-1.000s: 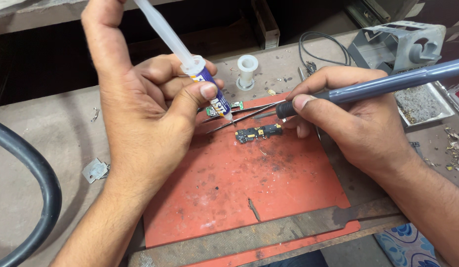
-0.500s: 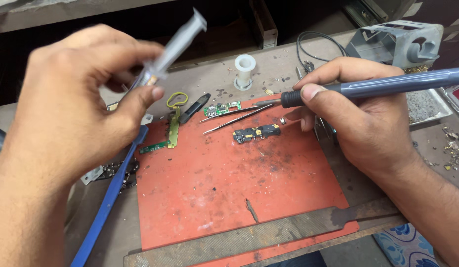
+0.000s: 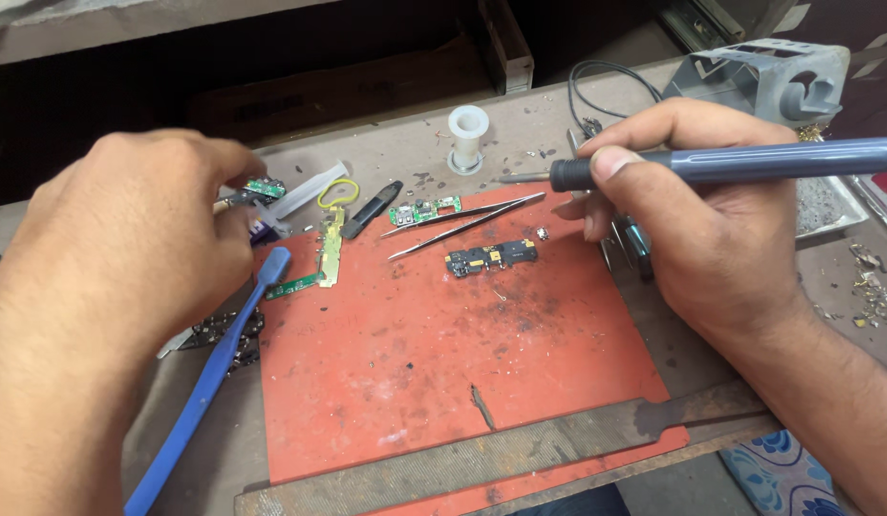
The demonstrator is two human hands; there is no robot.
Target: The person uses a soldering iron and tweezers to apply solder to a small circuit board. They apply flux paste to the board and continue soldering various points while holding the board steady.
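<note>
Left hand [image 3: 128, 258] lowered syringe [image 3: 305, 191] benchward.

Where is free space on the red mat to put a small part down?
The red mat is bare in its middle and lower part, between the dark circuit board above and the long metal file below. The upper edge is crowded: tweezers, green board, flex strip. The left hand and blue brush border the left side.

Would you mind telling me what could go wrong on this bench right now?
The soldering iron in the right hand has its tip in the air near the tweezers; a slip might knock them. The left hand is setting the syringe down by small boards, which it might nudge off the red mat.
</note>
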